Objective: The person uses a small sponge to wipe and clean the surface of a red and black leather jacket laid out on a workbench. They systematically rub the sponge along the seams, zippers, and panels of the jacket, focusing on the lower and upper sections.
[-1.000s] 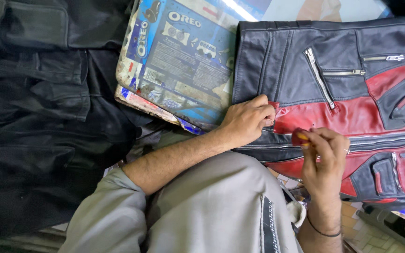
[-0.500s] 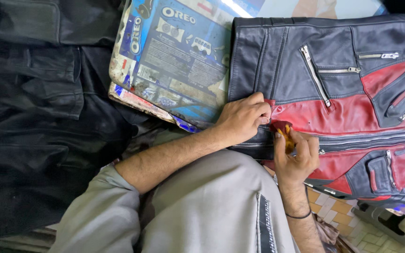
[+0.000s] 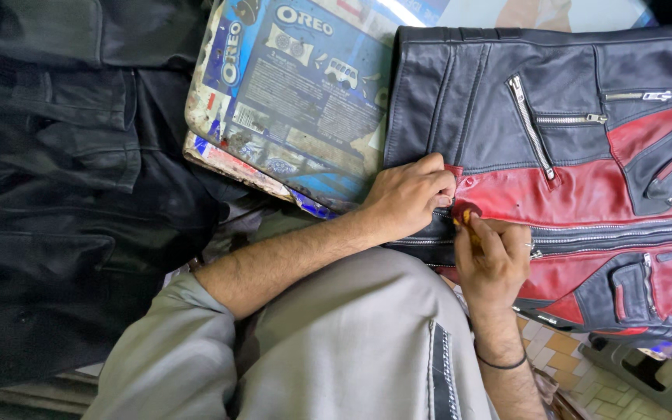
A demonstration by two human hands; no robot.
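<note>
Pressing down the black-and-red leather jacket [image 3: 585, 179], the left hand [image 3: 410, 194] pinches its edge, while the right hand [image 3: 491, 260] grips a small red-yellow dauber [image 3: 468, 215] against the red panel.

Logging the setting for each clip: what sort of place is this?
Probably a small leather garment workshop: a red-and-black zippered leather jacket under both hands, dark leather jackets piled alongside, and a worn printed cardboard board serving as a work surface.

both hands crowd one spot: left hand [image 3: 407, 196] pressed on black-and-red leather jacket [image 3: 585, 179], right hand [image 3: 493, 260] just beside it, almost no gap between. printed blue board [image 3: 297, 93] blocks left of jacket. black jackets [image 3: 64, 194] heaped further left. raised knee [image 3: 367, 342] fills near side. open leather stretches right, across zips.
</note>
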